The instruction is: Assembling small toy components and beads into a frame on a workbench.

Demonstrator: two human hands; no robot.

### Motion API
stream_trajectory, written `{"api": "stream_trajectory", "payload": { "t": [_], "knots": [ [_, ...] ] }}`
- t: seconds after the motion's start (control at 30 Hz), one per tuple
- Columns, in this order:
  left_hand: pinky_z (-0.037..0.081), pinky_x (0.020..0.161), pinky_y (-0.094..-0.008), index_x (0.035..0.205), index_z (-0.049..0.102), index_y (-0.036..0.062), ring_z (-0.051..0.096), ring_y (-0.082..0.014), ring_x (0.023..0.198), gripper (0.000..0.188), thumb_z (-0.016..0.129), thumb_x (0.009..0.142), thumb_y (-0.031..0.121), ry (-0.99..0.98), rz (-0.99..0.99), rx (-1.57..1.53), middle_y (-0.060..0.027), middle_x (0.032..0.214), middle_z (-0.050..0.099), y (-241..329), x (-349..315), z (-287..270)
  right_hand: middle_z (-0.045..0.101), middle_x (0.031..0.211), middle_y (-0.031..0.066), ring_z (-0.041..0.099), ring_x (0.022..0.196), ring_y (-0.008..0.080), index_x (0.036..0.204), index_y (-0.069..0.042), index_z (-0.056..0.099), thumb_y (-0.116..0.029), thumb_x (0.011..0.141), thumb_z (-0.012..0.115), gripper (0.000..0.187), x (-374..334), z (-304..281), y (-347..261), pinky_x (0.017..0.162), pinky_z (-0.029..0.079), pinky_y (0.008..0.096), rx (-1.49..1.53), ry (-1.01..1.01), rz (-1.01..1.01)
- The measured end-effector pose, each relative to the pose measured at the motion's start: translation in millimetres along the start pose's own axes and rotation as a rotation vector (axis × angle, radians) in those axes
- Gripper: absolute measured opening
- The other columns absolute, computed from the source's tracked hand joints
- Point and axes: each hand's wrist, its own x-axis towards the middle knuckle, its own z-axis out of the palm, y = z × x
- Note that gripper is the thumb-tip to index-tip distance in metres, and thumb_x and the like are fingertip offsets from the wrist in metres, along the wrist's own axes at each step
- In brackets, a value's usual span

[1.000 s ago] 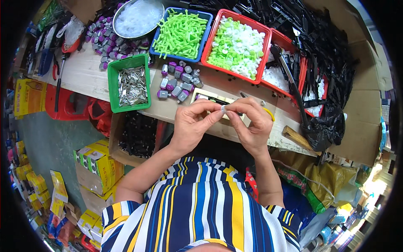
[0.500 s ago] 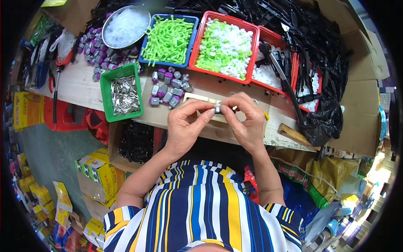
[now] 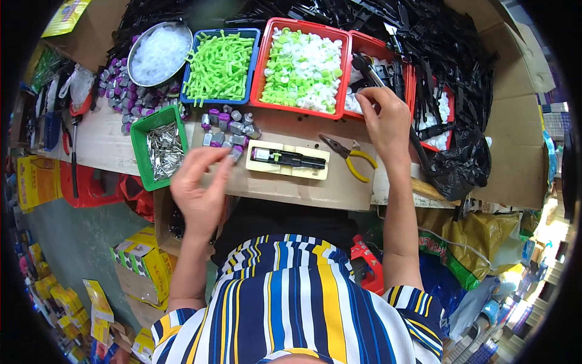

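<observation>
Left hand (image 3: 199,193) has fingers parted near purple-grey blocks (image 3: 225,122); right hand (image 3: 388,124) has fingers bent by white pieces (image 3: 352,104), any pinch unclear

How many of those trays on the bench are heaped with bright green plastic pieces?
2 in view: the blue tray of green stick-like pieces, and, right beside it, the large red tray of mixed green and white pieces. Neither hides behind anything; others could lie under the clutter.
</observation>
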Motion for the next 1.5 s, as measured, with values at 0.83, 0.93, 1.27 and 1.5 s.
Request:
{"api": "stream_trajectory", "payload": {
  "t": [0.83,0.93,1.27,1.5],
  "knots": [
    [0.046,0.073,-0.0377,0.082,0.069,-0.0036,0.060,-0.0283,0.082,0.008,0.073,0.078,0.002,-0.130,0.113,0.576,-0.0128,0.081,0.064,-45,47,-78,0.069,0.090,0.0186,0.066,0.090,0.0354,0.098,0.001,0.070,-0.008,0.084,0.066,0.017,25,-2,7,0.083,0.051,0.0448,-0.202,-0.240,0.018],
    [0.047,0.071,-0.0367,0.081,0.069,-0.0039,0.059,-0.0272,0.079,0.009,0.075,0.075,0.000,-0.036,0.149,0.541,-0.0123,0.080,0.063,-30,45,-74,0.068,0.091,0.0188,0.066,0.090,0.0359,0.099,0.001,0.070,-0.006,0.084,0.066,0.017,25,-3,6,0.082,0.051,0.0441,-0.180,-0.215,-0.017],
    [0.048,0.070,-0.0338,0.081,0.071,0.0006,0.059,-0.0230,0.080,0.014,0.078,0.071,-0.005,-0.012,0.223,0.229,-0.0081,0.080,0.063,5,25,-20,0.068,0.088,0.0144,0.067,0.076,0.0281,0.097,0.002,0.069,-0.005,0.083,0.068,0.016,27,-4,-2,0.072,0.053,0.0377,-0.119,-0.227,-0.061],
    [0.050,0.072,-0.0351,0.082,0.071,0.0037,0.061,-0.0255,0.082,0.023,0.084,0.064,-0.002,0.073,0.463,-0.079,-0.0062,0.083,0.063,27,12,39,0.068,0.080,0.0032,0.062,0.071,0.0065,0.090,0.004,0.069,-0.005,0.088,0.069,0.010,-16,-10,-45,0.064,0.049,0.0209,0.820,-0.323,0.352]
  ]
}}
